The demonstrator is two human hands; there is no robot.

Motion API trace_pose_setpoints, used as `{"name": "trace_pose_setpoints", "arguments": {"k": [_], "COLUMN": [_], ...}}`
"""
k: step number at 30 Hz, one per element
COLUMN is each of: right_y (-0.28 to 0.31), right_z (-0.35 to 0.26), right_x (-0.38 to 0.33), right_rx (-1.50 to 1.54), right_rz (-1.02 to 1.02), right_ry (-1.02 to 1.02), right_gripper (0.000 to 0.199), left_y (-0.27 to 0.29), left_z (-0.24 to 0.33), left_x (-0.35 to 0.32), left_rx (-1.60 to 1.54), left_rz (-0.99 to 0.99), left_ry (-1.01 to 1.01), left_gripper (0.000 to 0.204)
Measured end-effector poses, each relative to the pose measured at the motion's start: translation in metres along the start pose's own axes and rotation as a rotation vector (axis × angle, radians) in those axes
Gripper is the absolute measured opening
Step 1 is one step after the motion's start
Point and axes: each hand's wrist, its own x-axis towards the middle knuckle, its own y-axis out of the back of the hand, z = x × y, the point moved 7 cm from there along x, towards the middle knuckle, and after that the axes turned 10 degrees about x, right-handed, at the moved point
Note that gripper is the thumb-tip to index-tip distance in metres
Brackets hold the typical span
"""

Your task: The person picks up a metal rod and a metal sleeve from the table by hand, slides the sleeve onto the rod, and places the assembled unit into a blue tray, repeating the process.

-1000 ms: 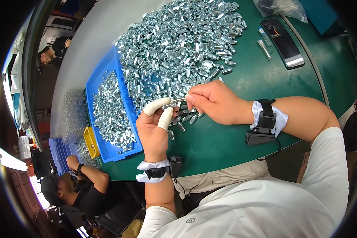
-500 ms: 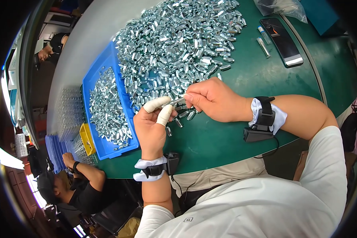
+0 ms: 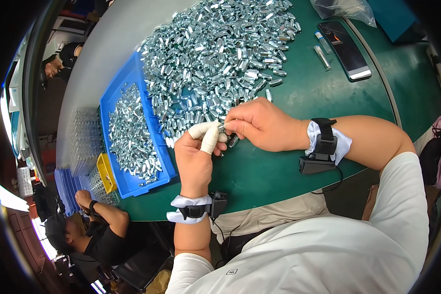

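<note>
My left hand [image 3: 196, 156], with white finger cots on thumb and forefinger, pinches a small silvery metal part [image 3: 222, 128]. My right hand [image 3: 259, 125] meets it from the right, its fingertips closed on the same part. Both hands hover over the green table [image 3: 304, 93] at the near edge of a big heap of shiny metal nuts [image 3: 215, 54]. A few loose nuts lie just under the fingers. Each wrist carries a white band with a small black device.
A blue tray [image 3: 132, 142] holding more nuts sits left of my hands, with a yellow bin [image 3: 105, 172] beside it. A phone [image 3: 345, 49] and two small tubes [image 3: 322, 51] lie at the far right. Another person [image 3: 93, 225] sits below left.
Both hands stay joined on the small part, working it slightly; they have shifted a little within the view as my head moved.
</note>
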Motion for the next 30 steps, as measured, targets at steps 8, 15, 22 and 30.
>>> {"name": "trace_pose_setpoints", "arguments": {"k": [8,15,22,30], "right_y": [0.001,0.004,0.006,0.007], "right_z": [0.004,0.008,0.012,0.014], "right_x": [0.0,0.0,0.001,0.001], "right_rx": [0.081,0.066,0.139,0.338], "right_rz": [-0.028,0.019,0.04,0.087], "right_ry": [-0.156,-0.166,-0.201,-0.271], "right_gripper": [0.025,0.03,0.032,0.032], "left_y": [-0.001,0.035,0.124,0.001], "left_z": [0.004,0.025,0.054,0.063], "left_x": [0.0,-0.013,-0.029,0.037], "left_rx": [-0.112,0.199,0.016,1.118], "left_rz": [-0.033,0.315,0.836,0.139], "left_ry": [-0.049,-0.197,-0.388,-0.419], "left_gripper": [0.014,0.018,0.026,0.03]}}
